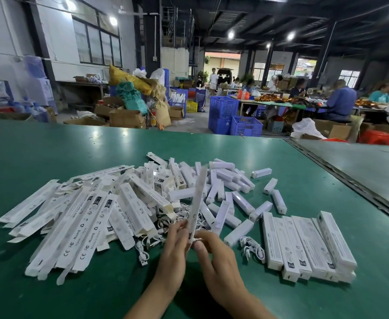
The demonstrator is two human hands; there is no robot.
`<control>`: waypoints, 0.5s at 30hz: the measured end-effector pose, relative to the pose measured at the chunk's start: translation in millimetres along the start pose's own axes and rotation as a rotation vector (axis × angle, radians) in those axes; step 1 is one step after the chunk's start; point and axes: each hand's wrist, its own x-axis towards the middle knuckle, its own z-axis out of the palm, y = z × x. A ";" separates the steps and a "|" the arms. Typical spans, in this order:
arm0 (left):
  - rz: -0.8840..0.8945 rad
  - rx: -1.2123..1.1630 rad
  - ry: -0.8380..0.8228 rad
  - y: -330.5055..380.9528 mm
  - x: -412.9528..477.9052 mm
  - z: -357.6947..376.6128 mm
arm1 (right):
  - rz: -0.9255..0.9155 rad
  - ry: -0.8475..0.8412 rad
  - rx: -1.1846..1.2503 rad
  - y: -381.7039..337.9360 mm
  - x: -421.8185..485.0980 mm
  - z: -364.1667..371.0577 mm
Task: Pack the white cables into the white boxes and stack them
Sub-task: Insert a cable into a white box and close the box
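My left hand (174, 252) and my right hand (216, 256) together hold the lower end of a long white box (197, 199) that stands nearly upright above the green table (50, 153). Fingers of both hands pinch its bottom flap. A pile of flat, unfolded white boxes (78, 217) lies to the left. Loose white cables (165, 224) lie tangled just beyond my hands, one coiled cable (252, 248) lies to the right, and one with a USB plug (142, 255) lies left of my wrist. Packed boxes sit in a row (304, 245) at the right.
Several short white bar-shaped pieces (230, 187) are scattered across the table's middle. A seam with a dark rail (340, 178) separates a second table at the right. Beyond the far edge stand blue crates (235, 118), cardboard boxes and seated workers.
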 end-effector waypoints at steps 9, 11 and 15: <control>-0.004 -0.212 -0.049 5.5 2.1 -0.4 | 0.176 0.045 0.319 -1.0 0.1 -3.9; -0.010 -0.287 -0.018 6.4 5.7 -5.7 | 0.156 -0.010 0.262 -0.7 0.6 -6.7; -0.051 -0.458 0.008 11.6 12.7 -19.7 | 0.164 -0.096 0.189 -4.5 -1.3 -9.3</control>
